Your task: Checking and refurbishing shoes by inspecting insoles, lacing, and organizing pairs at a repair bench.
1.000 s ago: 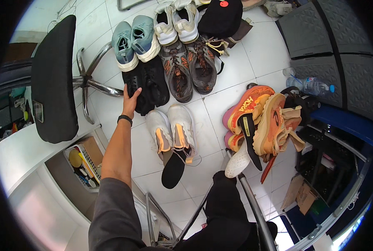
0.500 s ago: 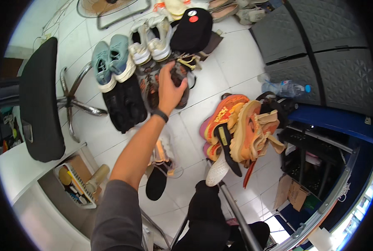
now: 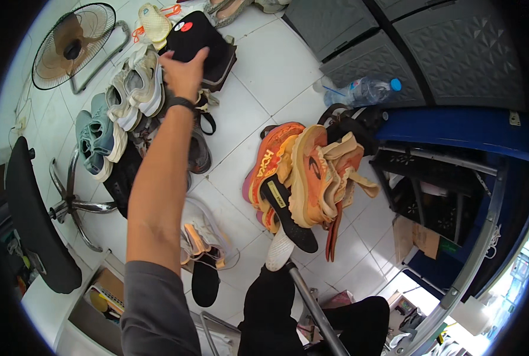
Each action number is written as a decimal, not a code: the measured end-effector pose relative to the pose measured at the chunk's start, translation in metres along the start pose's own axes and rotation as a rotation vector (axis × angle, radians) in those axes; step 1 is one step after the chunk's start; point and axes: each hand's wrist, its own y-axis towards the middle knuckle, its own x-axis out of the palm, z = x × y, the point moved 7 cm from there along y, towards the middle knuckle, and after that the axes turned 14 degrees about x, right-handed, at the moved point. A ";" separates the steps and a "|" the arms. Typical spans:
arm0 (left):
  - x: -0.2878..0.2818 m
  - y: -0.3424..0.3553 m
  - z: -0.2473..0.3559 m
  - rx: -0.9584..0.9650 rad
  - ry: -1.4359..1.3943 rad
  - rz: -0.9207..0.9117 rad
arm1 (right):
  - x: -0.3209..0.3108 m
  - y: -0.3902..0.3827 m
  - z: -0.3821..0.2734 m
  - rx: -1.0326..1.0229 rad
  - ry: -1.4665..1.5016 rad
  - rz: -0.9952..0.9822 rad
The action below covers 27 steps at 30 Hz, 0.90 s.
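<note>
My left hand (image 3: 183, 76), with a dark band on its wrist, reaches far out over the shoes on the floor. Thumb and fingers are spread apart, and the hand is open at the near edge of a black, rounded, soft-looking thing with two round badges (image 3: 194, 37). Whether it touches this cannot be told. Just left of the hand stand white-grey sneakers (image 3: 143, 83), then blue-green sneakers (image 3: 98, 133). Dark shoes (image 3: 199, 153) are partly covered by my forearm. My right hand is out of view.
Orange shoes (image 3: 306, 172) are heaped in the middle, with a black insole (image 3: 288, 213) and a white one (image 3: 280, 250). A water bottle (image 3: 365, 91) lies by grey drawers (image 3: 335, 26). A fan (image 3: 72, 47) stands far left, a black chair (image 3: 36, 219) nearer. A metal tube (image 3: 315, 308) crosses near my legs.
My left hand has moved from the dark shoes to the black badged thing farther away, still open. The view has shifted, so the scene sits farther left.
</note>
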 end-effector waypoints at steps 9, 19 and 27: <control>0.065 -0.048 -0.043 -0.312 -0.343 0.069 | 0.004 -0.015 0.001 0.114 0.039 0.201; 0.068 -0.025 -0.075 -0.524 -0.411 -0.081 | 0.008 -0.004 -0.003 0.141 0.125 0.312; 0.100 -0.032 -0.076 -0.066 -0.418 -0.156 | 0.013 0.004 -0.004 0.221 0.156 0.496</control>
